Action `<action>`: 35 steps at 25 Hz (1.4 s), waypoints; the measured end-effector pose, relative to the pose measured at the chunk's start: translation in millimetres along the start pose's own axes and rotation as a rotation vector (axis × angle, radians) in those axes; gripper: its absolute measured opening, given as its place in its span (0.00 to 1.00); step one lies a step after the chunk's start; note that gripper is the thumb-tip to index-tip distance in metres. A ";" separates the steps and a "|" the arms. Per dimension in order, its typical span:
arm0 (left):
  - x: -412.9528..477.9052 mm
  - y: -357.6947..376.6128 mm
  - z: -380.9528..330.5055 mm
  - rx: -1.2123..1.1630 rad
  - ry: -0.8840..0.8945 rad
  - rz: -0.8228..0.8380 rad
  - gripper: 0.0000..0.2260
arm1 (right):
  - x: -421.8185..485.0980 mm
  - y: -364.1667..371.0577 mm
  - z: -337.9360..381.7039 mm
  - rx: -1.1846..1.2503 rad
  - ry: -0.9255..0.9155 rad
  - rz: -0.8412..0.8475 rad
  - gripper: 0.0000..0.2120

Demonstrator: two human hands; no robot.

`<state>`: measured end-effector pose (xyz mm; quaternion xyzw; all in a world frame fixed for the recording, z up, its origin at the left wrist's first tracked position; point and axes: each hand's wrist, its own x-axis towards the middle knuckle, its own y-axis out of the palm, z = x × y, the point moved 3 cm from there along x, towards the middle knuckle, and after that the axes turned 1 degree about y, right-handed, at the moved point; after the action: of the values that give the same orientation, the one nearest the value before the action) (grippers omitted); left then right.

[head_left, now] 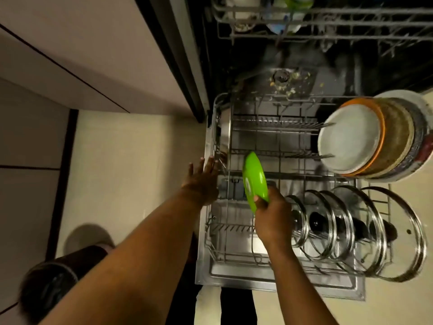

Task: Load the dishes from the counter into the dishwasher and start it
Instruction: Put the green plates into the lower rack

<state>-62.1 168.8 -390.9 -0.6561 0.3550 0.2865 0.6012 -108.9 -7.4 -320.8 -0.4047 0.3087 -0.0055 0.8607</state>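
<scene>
Green plate [255, 181]: bright lime, glossy, one highlight on the visible face; blurred, so top or underside could not be told. Held on edge over the left part of the lower rack [212, 146], above the tines; contact with the rack not discernible. Right hand [273, 214] pinched its near rim, thumb on the visible face, remaining fingers curled behind. Left hand [202, 181] was spread, fingers straight, fingertips at the left rim of the rack; touching or not, cannot tell.

Rack was pulled out over the open door [281, 285]; grey wire, rows of tines across the middle. Upright stacked plates [351, 137] stood at the far right: white face foremost, an orange rim behind, darker ones after. Glass lids [351, 231] stood on edge in a row at the near right, metal-rimmed, dark knobs. Food scraps [285, 80] lay around the filter in the tub floor; upper rack [328, 22] above, contents dim. Pale tiled floor [131, 160] to the left; beige cabinet fronts [70, 55] beyond; a shoe [46, 285] at lower left, blurred. Lighting dim and warm.

Plate's long axis ran from the holding hand away toward the tub, far end tipped slightly left; the thin edge faced up, the visible face turned left and toward the camera.
</scene>
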 end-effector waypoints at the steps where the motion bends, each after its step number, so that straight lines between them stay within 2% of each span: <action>1: 5.0 2.7 -0.5 -0.005 -0.009 0.018 0.37 | 5.5 3.6 -1.4 0.046 -0.003 0.001 0.09; 8: 25.8 -11.7 -3.3 0.032 -0.046 0.015 0.41 | 45.4 4.0 21.6 0.234 -0.075 -0.054 0.13; 15: 33.0 -27.6 0.6 0.162 -0.043 0.146 0.45 | 78.5 0.2 52.8 0.308 -0.148 -0.137 0.11; 21: 35.4 -28.0 1.3 0.222 -0.063 0.167 0.44 | 93.3 11.9 79.0 0.297 -0.243 -0.044 0.10; 28: 36.2 -28.0 4.6 0.265 -0.042 0.176 0.43 | 109.3 34.8 95.4 0.192 -0.110 0.137 0.15; 35: 37.1 -25.2 7.9 0.259 -0.038 0.187 0.44 | 133.8 32.2 97.3 0.152 0.026 0.115 0.12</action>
<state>-19.6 172.8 -406.9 -0.5314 0.4372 0.3055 0.6582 43.8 47.0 -367.0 -0.3198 0.3413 0.0149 0.8838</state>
